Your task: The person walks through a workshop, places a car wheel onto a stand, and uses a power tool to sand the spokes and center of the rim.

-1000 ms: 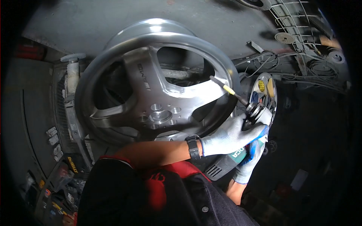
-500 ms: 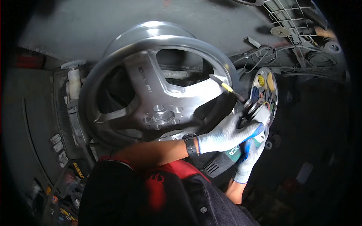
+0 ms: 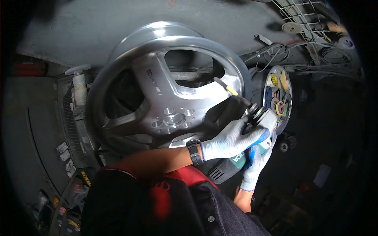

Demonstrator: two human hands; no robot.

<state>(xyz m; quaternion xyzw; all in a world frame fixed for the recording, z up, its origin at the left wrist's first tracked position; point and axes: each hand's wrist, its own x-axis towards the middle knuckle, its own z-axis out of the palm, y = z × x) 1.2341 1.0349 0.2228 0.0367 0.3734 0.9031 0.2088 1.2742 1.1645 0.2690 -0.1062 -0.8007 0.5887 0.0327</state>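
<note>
A silver alloy wheel rim [image 3: 157,94] with wide spokes stands upright in front of me. Both my gloved hands hold a green and grey die grinder [image 3: 236,159]. My left hand [image 3: 232,139] wraps over the tool's neck from above; a black watch sits on that wrist. My right hand [image 3: 254,163] grips the body from below. The grinder's long thin bit [image 3: 230,91], with a yellow band, points up and left and its tip rests against a spoke near the rim's right edge.
A round plate [image 3: 279,98] holding several coloured discs stands right of the rim. Cables and a wire rack [image 3: 311,23] lie at the upper right. A machine post [image 3: 78,90] stands left of the rim. Tool cases [image 3: 75,188] sit at the lower left.
Both hands and the grinder have shifted slightly left and up, and the bit's tip has slid along the spoke. The view has moved a little.
</note>
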